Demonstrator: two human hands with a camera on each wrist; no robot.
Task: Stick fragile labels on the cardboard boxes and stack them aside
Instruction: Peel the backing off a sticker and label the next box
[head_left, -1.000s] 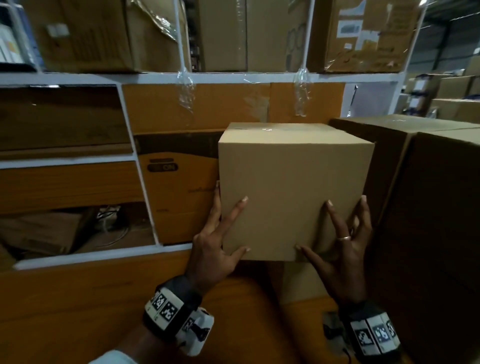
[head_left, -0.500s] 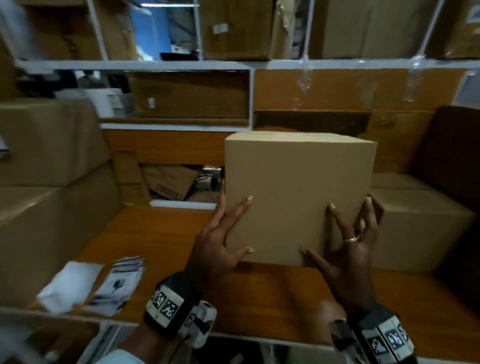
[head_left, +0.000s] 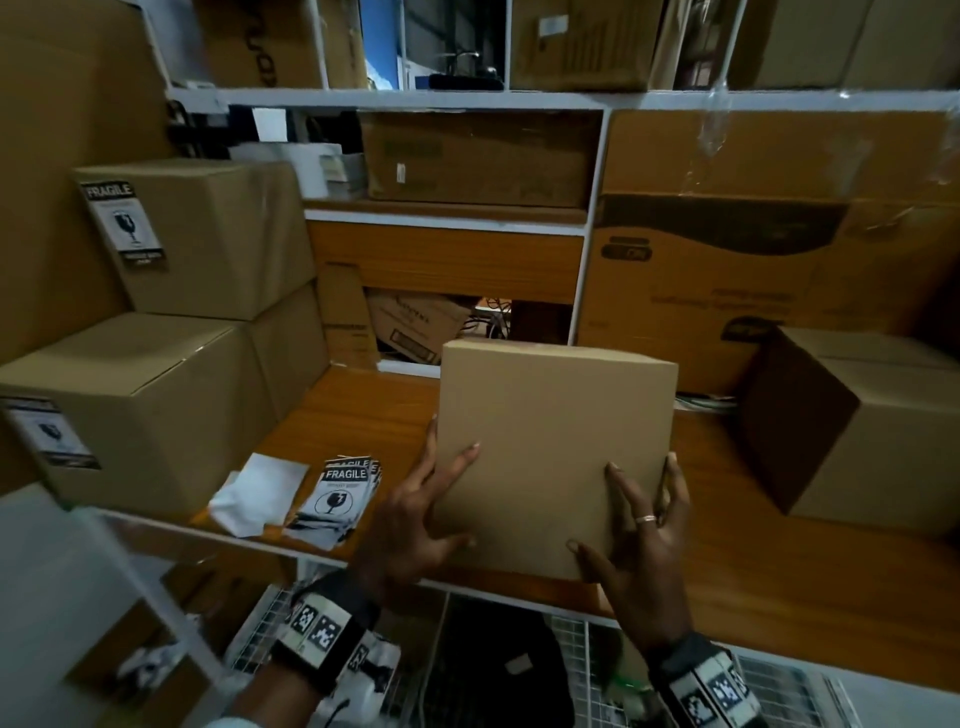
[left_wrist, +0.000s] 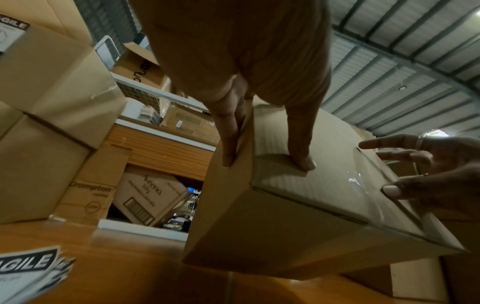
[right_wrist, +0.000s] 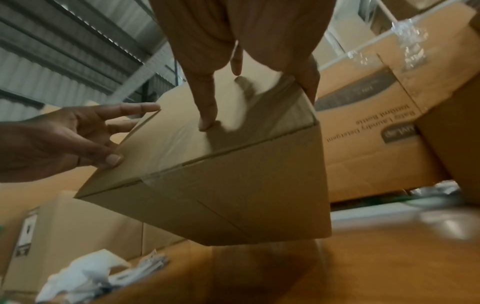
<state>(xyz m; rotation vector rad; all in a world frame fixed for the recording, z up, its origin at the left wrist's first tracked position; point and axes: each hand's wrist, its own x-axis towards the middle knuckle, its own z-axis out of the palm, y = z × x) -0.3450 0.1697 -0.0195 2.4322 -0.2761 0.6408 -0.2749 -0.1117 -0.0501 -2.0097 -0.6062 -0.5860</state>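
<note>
A plain cardboard box (head_left: 550, 457) without a label hangs just above the wooden shelf (head_left: 353, 415), tilted toward me. My left hand (head_left: 415, 525) presses its left side with straight, spread fingers, thumb on the near face. On the right edge my right hand (head_left: 644, 545) does the same. The wrist views show the box (left_wrist: 298, 205) (right_wrist: 221, 164) clamped between both hands, its taped bottom clear of the wood. A stack of FRAGILE labels (head_left: 340, 499) lies left of the box.
Two labelled boxes (head_left: 197, 234) (head_left: 140, 410) stand stacked at the left. An unlabelled box (head_left: 857, 421) sits at the right. White backing paper (head_left: 260, 493) lies beside the labels. Large cartons (head_left: 727, 270) fill the shelves behind.
Both hands have carried the box leftward from the right-hand stack and lower, to the middle of the wooden shelf. The hold on the box is the same.
</note>
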